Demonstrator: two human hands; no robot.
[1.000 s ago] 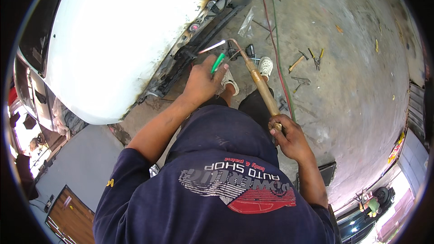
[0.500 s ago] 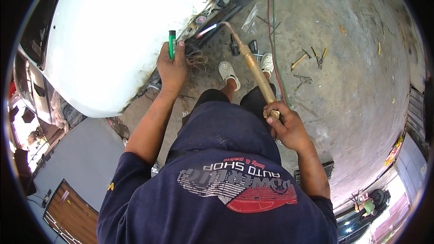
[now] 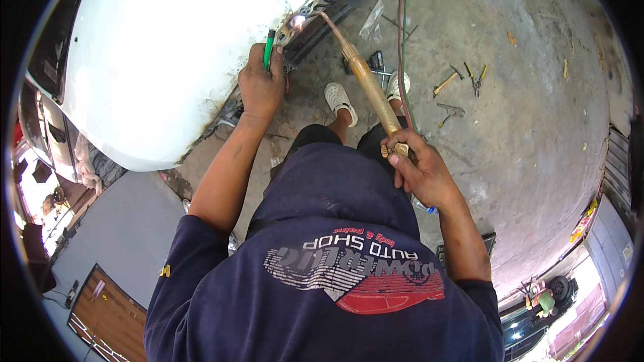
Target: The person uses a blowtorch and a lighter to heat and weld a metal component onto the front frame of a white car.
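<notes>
My right hand [image 3: 419, 169] is closed round the valve end of a brass gas torch [image 3: 372, 87]. The torch's bent copper tip points left at the lower edge of a white car body panel [image 3: 181, 60], and a small bright flame [image 3: 297, 21] burns against that scorched edge. In my left hand [image 3: 261, 87] a green lighter [image 3: 269, 50] stands upright, gripped between the fingers, beside the panel's edge and just below the flame. Dark metal parts [image 3: 315, 32] lie under the edge, partly hidden by the torch tip.
Red and green hoses [image 3: 402, 40] run along the concrete floor past my right shoe [image 3: 398, 86]. A hammer [image 3: 445, 86], yellow-handled pliers [image 3: 477, 80] and another hand tool [image 3: 451, 114] lie to the right. A dark power tool [image 3: 376, 62] sits ahead of my feet.
The torch tip has moved up and left, bringing the flame onto the panel's edge. My left hand has shifted slightly up and right, with the lighter tilting right.
</notes>
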